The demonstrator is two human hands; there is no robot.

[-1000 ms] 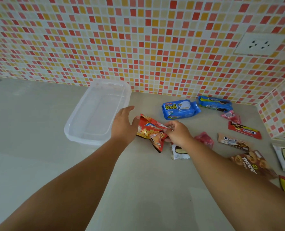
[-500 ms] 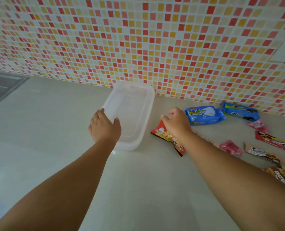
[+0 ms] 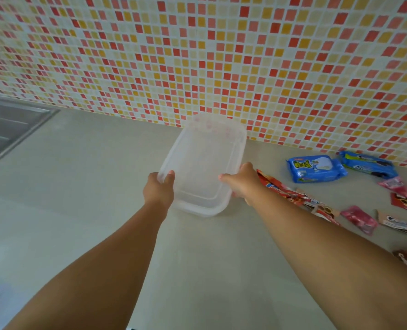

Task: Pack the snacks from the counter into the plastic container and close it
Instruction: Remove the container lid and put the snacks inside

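The left hand [image 3: 159,191] is closed on the near-left rim of the clear plastic container [image 3: 205,163], thumb hooked over the edge, with the arm stretched forward across the counter [image 3: 90,186]. The container's right rim is gripped by the right hand [image 3: 241,182], fingers curled, the fingertips partly hidden behind the rim. To the right, a red snack packet [image 3: 283,190] is partly covered by the right forearm, and the blue packets [image 3: 316,169] and other snacks are cut off at the frame edge.
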